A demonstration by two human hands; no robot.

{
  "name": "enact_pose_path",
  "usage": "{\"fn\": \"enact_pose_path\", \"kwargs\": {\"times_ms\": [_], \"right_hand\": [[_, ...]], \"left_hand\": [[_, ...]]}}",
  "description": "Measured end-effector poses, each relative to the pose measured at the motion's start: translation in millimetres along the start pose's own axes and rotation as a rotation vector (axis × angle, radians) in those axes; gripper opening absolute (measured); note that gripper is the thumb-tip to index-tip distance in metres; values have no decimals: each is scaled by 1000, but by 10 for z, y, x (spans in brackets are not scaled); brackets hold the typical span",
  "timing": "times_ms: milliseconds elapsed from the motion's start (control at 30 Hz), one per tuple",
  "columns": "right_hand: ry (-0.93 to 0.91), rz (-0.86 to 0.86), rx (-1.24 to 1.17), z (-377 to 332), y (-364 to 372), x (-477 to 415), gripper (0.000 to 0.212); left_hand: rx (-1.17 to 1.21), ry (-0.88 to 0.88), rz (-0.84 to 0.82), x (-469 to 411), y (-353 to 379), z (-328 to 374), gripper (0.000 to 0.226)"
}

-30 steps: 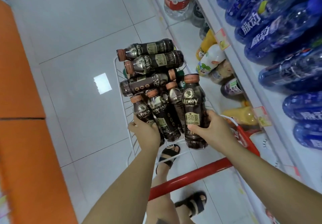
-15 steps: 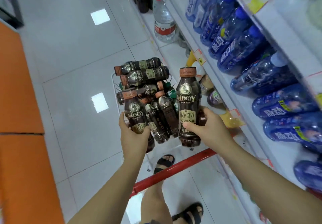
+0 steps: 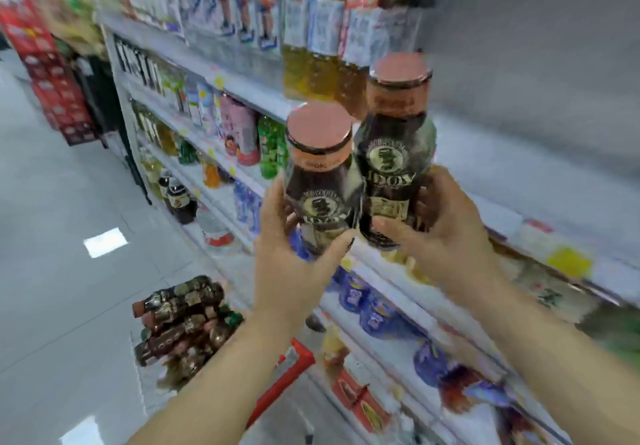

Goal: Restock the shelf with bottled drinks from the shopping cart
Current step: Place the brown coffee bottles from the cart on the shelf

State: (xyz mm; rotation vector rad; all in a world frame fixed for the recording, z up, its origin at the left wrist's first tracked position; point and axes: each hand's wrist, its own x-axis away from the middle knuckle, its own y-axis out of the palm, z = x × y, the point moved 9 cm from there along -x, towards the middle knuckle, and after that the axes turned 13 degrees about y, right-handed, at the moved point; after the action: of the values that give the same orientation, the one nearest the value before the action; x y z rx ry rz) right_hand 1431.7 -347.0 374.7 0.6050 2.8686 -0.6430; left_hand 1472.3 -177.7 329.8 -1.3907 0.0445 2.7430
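My left hand (image 3: 291, 271) grips left bottle (image 3: 322, 181), right hand (image 3: 446, 237) right bottle (image 3: 394, 154), fingers curled round — I'd stand both upright at shelf (image 3: 519, 223) edge.

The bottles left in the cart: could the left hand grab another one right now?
Probably not yet. The left hand grips a coffee bottle, raised near the shelves, while the cart bottles lie well below it. Nothing blocks the way down, but the hand is full.
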Motion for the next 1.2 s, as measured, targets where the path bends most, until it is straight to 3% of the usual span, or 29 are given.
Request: {"fn": "enact_pose_path", "kwargs": {"times_ms": [167,367,500,767,1033,1200], "right_hand": [[-169,258,94,-520,-1246,516,53],[-158,492,198,-462,-2432,1095,53],[-23,638,340,-110,-3071,1410,59],[239,771,329,535,-3935,1524,64],[402,826,47,1080,-4456,1254,49],[396,836,159,1082,-4563,1122,49]], "left_hand": [[214,195,-102,-317,824,855,79],[285,293,-225,-297,1814,1442,81],[311,308,-405,-192,2439,1714,81],[357,199,-777,27,3572,1904,76],[343,12,-699,-64,4525,1932,90],[219,49,-660,-124,4911,1941,96]]}}
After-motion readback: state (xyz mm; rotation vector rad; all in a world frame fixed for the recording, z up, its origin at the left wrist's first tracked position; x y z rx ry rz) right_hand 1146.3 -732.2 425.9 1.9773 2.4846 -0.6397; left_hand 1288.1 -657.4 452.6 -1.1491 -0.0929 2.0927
